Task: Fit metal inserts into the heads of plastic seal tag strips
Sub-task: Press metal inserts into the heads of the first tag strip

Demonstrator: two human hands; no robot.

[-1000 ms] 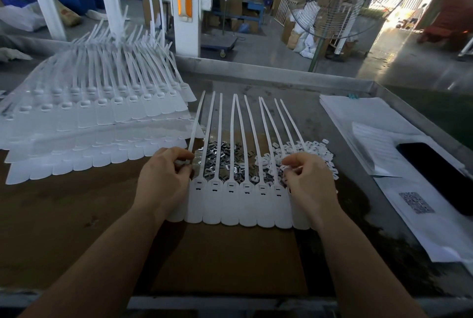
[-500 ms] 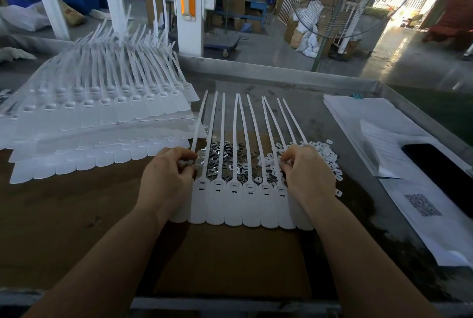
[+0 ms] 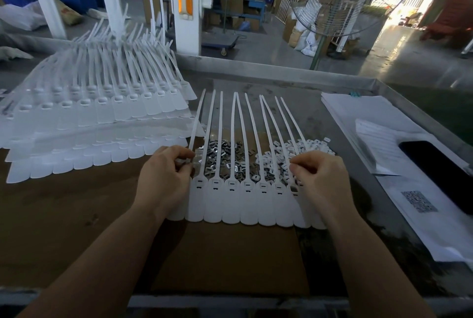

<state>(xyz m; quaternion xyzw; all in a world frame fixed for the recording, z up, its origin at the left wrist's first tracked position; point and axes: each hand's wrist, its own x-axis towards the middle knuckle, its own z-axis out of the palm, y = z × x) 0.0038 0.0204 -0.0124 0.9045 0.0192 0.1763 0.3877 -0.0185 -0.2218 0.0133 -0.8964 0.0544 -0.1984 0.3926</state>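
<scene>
White strip row point(image 3: 240, 205): both hands' fingers point(image 3: 185, 156) curled, pinching at heads.

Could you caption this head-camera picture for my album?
Left hand and right hand work a row of white seal tag strips before metal inserts and white clips.

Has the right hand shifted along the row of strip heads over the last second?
Cannot tell. The right hand stays at the right end of the strip row, beside the white caps pile; the camera moved.
</scene>
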